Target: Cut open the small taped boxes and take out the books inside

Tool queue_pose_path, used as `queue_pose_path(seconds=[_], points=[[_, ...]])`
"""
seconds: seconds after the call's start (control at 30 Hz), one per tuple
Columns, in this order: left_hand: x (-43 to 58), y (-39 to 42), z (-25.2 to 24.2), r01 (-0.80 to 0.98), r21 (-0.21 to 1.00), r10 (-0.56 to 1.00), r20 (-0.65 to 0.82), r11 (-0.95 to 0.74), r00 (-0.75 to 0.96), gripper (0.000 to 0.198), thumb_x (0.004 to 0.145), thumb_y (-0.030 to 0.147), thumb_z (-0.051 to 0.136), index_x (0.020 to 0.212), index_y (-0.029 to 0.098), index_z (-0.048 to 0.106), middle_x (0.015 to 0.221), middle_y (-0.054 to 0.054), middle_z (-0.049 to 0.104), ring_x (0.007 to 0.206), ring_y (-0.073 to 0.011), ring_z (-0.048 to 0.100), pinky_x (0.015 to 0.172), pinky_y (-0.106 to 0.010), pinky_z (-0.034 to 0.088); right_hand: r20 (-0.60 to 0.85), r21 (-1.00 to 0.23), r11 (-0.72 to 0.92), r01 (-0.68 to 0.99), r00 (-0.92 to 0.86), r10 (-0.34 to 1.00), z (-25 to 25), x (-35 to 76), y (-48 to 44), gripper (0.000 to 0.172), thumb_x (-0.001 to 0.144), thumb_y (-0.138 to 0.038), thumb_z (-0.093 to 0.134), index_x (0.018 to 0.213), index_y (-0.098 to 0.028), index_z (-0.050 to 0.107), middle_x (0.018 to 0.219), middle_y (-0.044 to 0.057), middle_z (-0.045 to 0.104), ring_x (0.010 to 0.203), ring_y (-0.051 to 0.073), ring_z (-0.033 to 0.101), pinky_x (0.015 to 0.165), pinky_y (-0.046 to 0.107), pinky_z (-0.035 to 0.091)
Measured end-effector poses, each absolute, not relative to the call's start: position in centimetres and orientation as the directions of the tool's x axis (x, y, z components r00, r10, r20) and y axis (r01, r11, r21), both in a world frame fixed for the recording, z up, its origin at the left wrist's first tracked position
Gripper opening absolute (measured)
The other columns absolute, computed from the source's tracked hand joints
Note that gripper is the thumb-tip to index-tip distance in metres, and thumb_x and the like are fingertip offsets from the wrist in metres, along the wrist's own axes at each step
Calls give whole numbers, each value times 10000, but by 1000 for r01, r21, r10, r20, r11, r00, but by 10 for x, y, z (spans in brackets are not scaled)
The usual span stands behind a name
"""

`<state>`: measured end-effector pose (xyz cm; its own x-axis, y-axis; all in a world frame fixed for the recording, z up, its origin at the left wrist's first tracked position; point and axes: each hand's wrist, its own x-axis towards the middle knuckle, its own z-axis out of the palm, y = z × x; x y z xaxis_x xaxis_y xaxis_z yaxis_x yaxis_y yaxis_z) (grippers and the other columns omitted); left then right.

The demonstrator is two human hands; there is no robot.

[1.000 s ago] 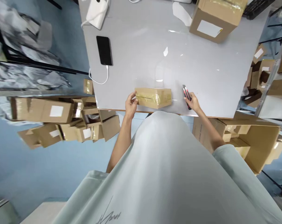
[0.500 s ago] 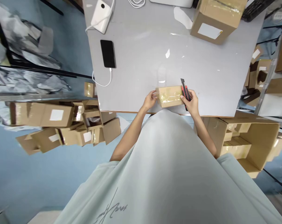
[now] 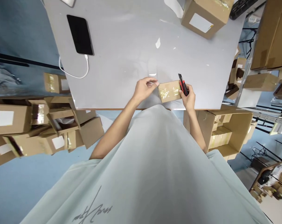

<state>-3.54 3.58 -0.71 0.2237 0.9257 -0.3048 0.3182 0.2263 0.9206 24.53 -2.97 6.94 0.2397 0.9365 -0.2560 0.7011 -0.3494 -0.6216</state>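
Note:
A small taped cardboard box [image 3: 169, 91] lies near the front edge of the grey table [image 3: 122, 56]. My right hand [image 3: 188, 98] is closed around a red and black utility knife [image 3: 183, 85] and rests against the box's right end. At the box's left end, my left hand [image 3: 144, 87] has its fingers curled in a pinch; what they pinch is too small to make out.
A black phone [image 3: 80, 34] on a white cable lies at the table's far left. A larger labelled carton [image 3: 205, 15] stands at the far right. Several cardboard boxes [image 3: 45, 121] are piled on the floor at left, and an open carton [image 3: 227, 133] of small boxes sits at right.
The small box has slid right along the table edge to my right hand with the knife. My left hand followed it and now pinches at its left end. The view shifted.

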Motion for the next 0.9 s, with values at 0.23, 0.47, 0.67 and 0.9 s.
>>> queue_pose_path(seconds=[0.23, 0.47, 0.67, 0.9], points=[[-28, 51, 8, 365, 917, 921, -271, 159, 280, 159, 902, 345, 856, 1010, 235, 895, 1023, -36, 862, 919, -254, 781, 996, -456, 653, -200, -495, -306, 813, 236, 951, 84, 236, -36, 523, 1148, -507, 500, 1604, -262, 579, 1493, 177, 722, 1388, 349, 692, 1179, 559, 578], [-28, 57, 5, 368, 918, 915, -268, 148, 301, 172, 923, 361, 874, 987, 203, 886, 1011, -36, 863, 929, -247, 796, 997, -437, 649, -385, -520, -311, 796, 106, 917, 124, 193, -68, 564, 1134, -512, 587, 1672, -342, 567, 1507, 84, 781, 1303, 376, 787, 1098, 528, 642], [-29, 61, -6, 328, 933, 911, -257, 147, 322, 238, 902, 435, 902, 959, 205, 883, 959, -22, 850, 917, -243, 800, 1011, -452, 662, -498, -391, -296, 872, 71, 864, 121, 166, -79, 565, 1159, -479, 547, 1713, -369, 550, 1436, 78, 829, 1235, 371, 809, 1019, 507, 664], [-29, 62, -5, 307, 936, 900, -277, 174, 335, 252, 903, 471, 906, 944, 223, 890, 950, -26, 835, 859, -240, 797, 995, -497, 677, -504, -305, -286, 908, 101, 858, 124, 152, -79, 594, 1202, -494, 407, 1766, -321, 472, 1480, 118, 799, 1226, 354, 802, 993, 470, 655]])
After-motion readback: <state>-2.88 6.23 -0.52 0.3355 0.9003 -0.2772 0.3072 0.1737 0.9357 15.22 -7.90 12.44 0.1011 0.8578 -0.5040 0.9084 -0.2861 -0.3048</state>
